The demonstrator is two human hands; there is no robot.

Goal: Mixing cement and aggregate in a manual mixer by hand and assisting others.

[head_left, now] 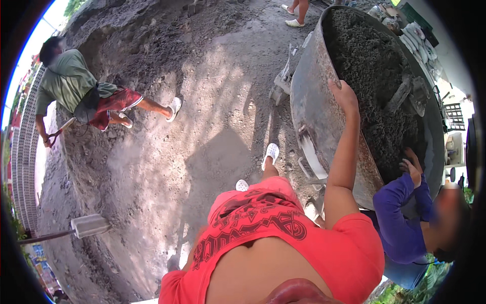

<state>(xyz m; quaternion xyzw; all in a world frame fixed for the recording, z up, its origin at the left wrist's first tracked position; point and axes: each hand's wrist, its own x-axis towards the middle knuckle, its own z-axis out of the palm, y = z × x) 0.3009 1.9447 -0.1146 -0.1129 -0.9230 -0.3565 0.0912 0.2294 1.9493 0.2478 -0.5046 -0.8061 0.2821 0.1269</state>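
Gripping hand: the right hand (pixel 346 96) is holding the metal drum's (pixel 314 93) left rim.
Left hand: hiding — its grip cannot be told.
Long axis: drum mouth is stretching forward, grey mix (pixel 362 55) filling it.
Near end: a co-worker's hand (pixel 414 173) is crowding the drum's edge.
Open ground (pixel 202 116): spreading left of the drum — person in green (pixel 71 76) standing well apart.

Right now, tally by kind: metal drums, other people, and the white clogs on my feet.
Metal drum, your right hand on its rim: 1
Other people: 3 (person in green, person with purple sleeves, person at the top edge, only legs showing)
White clogs on your feet: 2
Total: 6
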